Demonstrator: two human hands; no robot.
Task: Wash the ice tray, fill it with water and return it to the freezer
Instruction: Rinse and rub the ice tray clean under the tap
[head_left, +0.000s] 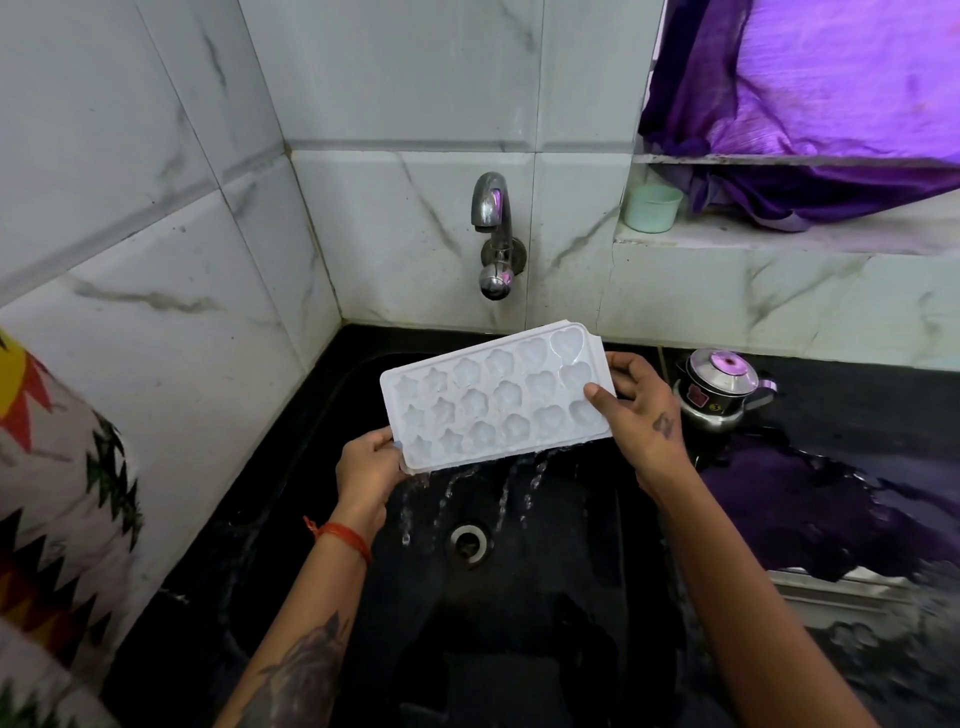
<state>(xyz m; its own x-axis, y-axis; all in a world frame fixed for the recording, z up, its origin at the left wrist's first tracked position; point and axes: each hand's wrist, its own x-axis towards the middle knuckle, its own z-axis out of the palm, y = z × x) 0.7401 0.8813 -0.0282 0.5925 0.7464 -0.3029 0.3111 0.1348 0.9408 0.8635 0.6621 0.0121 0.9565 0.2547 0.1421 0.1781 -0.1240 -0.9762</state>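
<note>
draining white plastic moulded ice tray, frame centre, over black sink; left hand, right hand grip ends. rinse step; next likely refill under chrome tap.

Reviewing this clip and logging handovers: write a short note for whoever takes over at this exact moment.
Left hand grips the near-left corner of the ice tray; right hand holds its right end, thumb on top.
The tray is tilted over the black sink, below the tap, and water streams off its near edge towards the drain. No water runs from the tap.
Done, as it looks: tray rinsed, now being emptied.
Left: finish draining, fill the tray with water, carry it level to the freezer, which is not in view.
</note>
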